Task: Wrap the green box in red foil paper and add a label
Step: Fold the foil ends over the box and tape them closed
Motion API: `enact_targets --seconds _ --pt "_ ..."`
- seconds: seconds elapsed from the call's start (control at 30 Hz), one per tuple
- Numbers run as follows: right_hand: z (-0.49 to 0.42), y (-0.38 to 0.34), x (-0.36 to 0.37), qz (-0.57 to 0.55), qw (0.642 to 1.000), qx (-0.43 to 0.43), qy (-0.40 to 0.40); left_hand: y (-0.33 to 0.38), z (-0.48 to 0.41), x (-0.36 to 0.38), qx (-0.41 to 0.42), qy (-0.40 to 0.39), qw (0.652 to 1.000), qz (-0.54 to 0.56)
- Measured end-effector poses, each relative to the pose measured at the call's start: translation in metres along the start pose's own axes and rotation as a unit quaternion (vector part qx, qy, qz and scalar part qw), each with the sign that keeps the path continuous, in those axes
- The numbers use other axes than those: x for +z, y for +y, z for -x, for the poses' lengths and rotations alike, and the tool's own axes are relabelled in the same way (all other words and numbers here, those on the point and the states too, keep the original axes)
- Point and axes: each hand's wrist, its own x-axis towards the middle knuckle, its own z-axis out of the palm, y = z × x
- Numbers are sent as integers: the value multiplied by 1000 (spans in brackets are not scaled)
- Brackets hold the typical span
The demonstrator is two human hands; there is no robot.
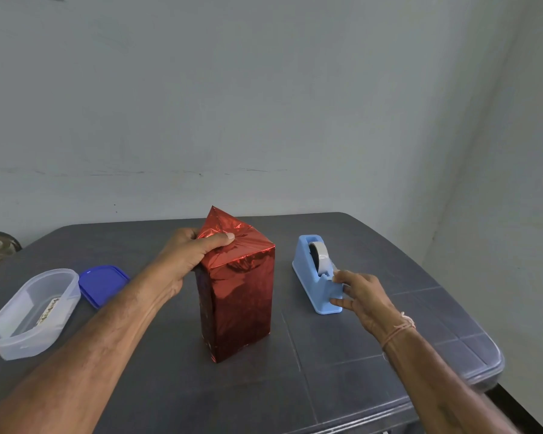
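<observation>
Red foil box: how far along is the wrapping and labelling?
Done: red foil covers the visible sides. In hand: the left hand holds the top folds down, one flap upright, while the right hand touches the tape dispenser. Left: taping the top and adding the label, seemingly lying in the clear tub.

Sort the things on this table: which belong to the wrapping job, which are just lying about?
Job: tall red foil-wrapped box, its top flap gripped by the left hand; light blue plastic tape dispenser, touched by the right hand; printed strip, possibly the label.
Lying about: clear oval plastic tub holding that strip; blue plastic lid.
</observation>
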Motion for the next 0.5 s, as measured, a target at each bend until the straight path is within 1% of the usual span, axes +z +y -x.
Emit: enact_targets --seconds 0.3,0.5 --pt "7 25 -1 -61 997 -33 33 0 0 -1 1 -7 1000 1" --pt "10 38 1 -121 990 -51 41 0 0 -1 0 -7 1000 7"
